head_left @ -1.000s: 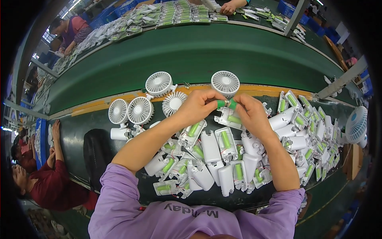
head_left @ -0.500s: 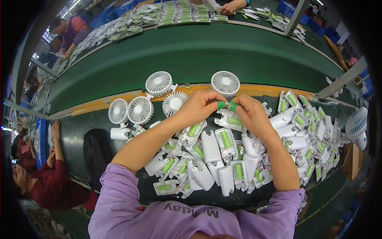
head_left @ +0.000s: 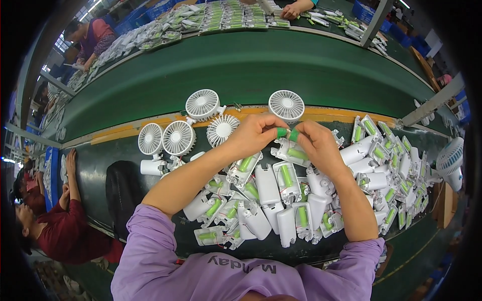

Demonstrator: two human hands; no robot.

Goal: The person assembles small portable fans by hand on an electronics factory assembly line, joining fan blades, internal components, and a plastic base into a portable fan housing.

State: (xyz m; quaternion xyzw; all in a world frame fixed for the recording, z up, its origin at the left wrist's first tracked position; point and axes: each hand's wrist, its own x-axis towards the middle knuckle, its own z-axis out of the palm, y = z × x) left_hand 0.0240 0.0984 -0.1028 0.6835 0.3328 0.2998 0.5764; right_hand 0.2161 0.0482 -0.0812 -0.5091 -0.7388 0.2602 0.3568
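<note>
Both hands meet just below a white round fan head, green tape round their thumbs or fingertips. My left hand is closed in a pinch, and opposite it my right hand pinches too. Something small and pale sits between the fingertips, too small to make out. Right under them lies an opened white fan handle with a green battery cell in it. More handles, such as one open handle and one closed white handle, are heaped between my forearms.
Left of my hands stand several white fan heads. A large pile of handles fills the right side, beside an upright fan. Beyond a yellow edge strip runs a green conveyor belt. A dark cloth lies left; co-workers sit left and opposite.
My hands keep nearly the same pinch at the same spot. The whole view has shifted very slightly; nothing has been taken up or let go.
</note>
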